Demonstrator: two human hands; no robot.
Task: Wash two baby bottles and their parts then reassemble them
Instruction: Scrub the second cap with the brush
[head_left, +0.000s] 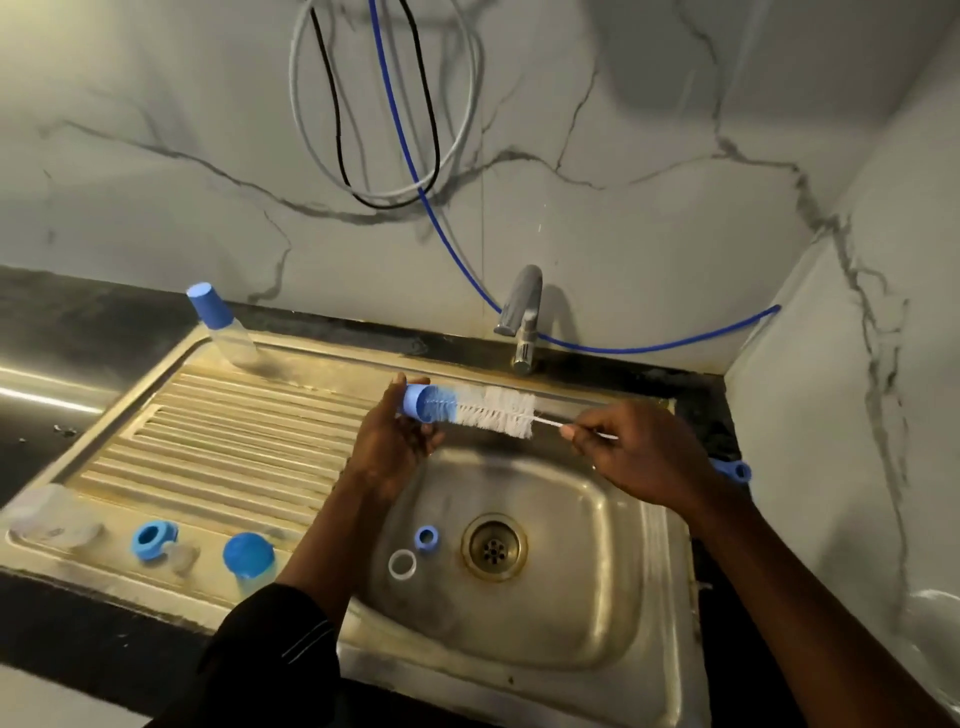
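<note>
The scrubbing step is in hand: above and beyond the round brass-coloured sink drain (493, 545), the left hand (395, 441) is curled round a small blue plastic bottle cap (414, 402). The right hand (639, 457) pinches the thin wire handle of a white-and-blue bristled bottle brush (493, 413), whose tip sits inside the cap. Next, I judge, the cap needs a twist of the brush and a rinse. Then come the small blue plastic ring (426, 538) and white plastic ring (402, 565) lying just left of the drain.
</note>
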